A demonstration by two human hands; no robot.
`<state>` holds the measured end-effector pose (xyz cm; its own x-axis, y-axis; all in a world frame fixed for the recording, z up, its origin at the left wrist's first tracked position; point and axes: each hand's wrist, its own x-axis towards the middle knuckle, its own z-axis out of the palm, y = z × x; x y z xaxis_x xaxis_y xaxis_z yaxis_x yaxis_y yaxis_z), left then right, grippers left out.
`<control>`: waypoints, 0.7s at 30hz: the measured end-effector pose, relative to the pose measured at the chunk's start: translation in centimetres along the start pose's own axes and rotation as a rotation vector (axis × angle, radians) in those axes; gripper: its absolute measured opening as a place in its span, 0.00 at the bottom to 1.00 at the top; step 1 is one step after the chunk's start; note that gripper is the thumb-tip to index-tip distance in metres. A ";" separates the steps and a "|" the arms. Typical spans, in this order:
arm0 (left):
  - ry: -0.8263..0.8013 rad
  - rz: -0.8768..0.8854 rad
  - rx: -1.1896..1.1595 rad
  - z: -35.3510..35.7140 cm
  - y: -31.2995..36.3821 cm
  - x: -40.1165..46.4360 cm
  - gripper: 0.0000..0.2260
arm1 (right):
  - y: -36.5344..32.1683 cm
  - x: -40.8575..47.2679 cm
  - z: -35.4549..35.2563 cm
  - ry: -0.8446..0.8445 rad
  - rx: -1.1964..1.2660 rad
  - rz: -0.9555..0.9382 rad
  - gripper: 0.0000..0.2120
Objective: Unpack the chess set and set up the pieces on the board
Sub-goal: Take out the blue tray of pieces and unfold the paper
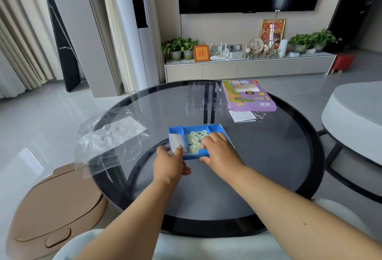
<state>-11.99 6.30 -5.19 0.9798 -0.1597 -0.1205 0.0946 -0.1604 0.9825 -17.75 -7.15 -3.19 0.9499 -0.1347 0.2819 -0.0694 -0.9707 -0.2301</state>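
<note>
— What's nearest?
— Two bare forearms; the left hand [170, 163] grips the blue tray's [216, 129] near-left corner, thumb on a folded white sheet [176, 141].
— And the right hand [219, 152]?
— Fingers curled into the middle compartment among pale round pieces [194, 138], thumb under the tray's front edge, on the glass table [268, 156].

Glossy glass table [268, 156], blue plastic tray [215, 128], crinkled clear bag [107, 135]

The orange plaque [201, 53] bears 福. The round sign [256, 45] reads 平安喜乐. The purple box [250, 96] carries a small "XCMJ" label.
</note>
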 end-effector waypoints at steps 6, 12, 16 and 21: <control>0.003 0.020 0.043 0.1 0.2 -0.2 0.11 | -0.4 0.8 -0.3 -0.052 -0.117 -0.066 0.15; 0.015 0.017 0.089 0.2 0.4 -0.2 0.10 | -1.1 1.2 0.3 -0.060 -0.262 -0.070 0.16; 0.016 0.014 0.103 0.3 0.4 -0.2 0.10 | -0.8 2.0 -0.2 -0.166 -0.250 -0.065 0.18; 0.024 -0.008 0.096 0.1 0.6 -0.2 0.11 | -0.6 2.4 -0.6 -0.253 -0.182 -0.087 0.16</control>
<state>-12.12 6.14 -4.56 0.9830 -0.1353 -0.1237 0.0861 -0.2548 0.9632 -15.56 -6.96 -1.81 0.9987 -0.0184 0.0472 -0.0165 -0.9991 -0.0390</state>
